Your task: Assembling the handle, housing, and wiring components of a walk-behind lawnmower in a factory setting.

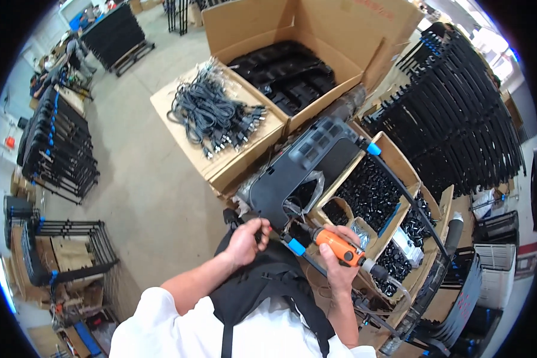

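Note:
Near the middle, my right hand [338, 268] grips an orange air screwdriver [342, 247], its tip pointing left toward the near corner of a dark grey plastic housing [270, 186]. My left hand [246, 243] is closed beside that corner, fingers curled in. A small red spot shows at its fingertips, too small to name. The housing is joined to a black tube frame [409, 197] with blue sleeves, one blue sleeve [296, 246] lying just left of the screwdriver. Thin wires [292, 210] and a clear plastic bag [315, 186] lie at the housing's inner edge.
Beneath the frame, cardboard bins [394, 146] hold many small black parts. A bundle of dark cables [215, 110] lies on a carton flap beside an open carton [325, 110] of black plastic parts. Stacked black frames [459, 113] stand right; more racks [59, 143] stand left. People work far left.

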Tool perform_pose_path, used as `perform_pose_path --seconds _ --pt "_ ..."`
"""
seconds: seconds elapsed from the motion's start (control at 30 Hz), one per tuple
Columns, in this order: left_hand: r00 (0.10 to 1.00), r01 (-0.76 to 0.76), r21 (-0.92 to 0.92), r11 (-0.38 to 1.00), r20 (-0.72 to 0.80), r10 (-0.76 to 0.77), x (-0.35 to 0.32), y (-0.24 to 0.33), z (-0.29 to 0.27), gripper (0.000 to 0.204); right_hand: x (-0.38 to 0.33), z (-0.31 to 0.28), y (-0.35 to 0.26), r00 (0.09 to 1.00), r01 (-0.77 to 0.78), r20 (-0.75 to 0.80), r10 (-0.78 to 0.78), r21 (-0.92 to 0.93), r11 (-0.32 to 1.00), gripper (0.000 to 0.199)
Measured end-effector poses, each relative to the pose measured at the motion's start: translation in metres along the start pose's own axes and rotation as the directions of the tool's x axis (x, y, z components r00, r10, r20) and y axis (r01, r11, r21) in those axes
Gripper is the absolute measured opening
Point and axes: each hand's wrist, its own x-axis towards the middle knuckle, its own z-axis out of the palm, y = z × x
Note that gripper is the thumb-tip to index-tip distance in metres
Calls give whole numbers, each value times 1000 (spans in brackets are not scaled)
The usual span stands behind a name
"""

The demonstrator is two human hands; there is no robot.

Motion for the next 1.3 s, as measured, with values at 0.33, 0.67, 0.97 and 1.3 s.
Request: perform_pose_path --seconds 0.33,0.67,0.97,1.3 --pt "758 -495 669 554 20 652 35 47 -43 27 0 27 3 986 -108 118 119 -95 990 52" --pt "839 -481 780 -401 541 47 45 69 34 27 1 33 8 973 -155 143 180 -173 973 53" --pt "821 -502 785 -363 564 86 52 64 24 25 6 44 9 951 -88 258 170 -302 949 55" --pt "646 -622 761 -182 631 430 58 44 1 26 18 78 2 931 87 341 130 -553 829 45"
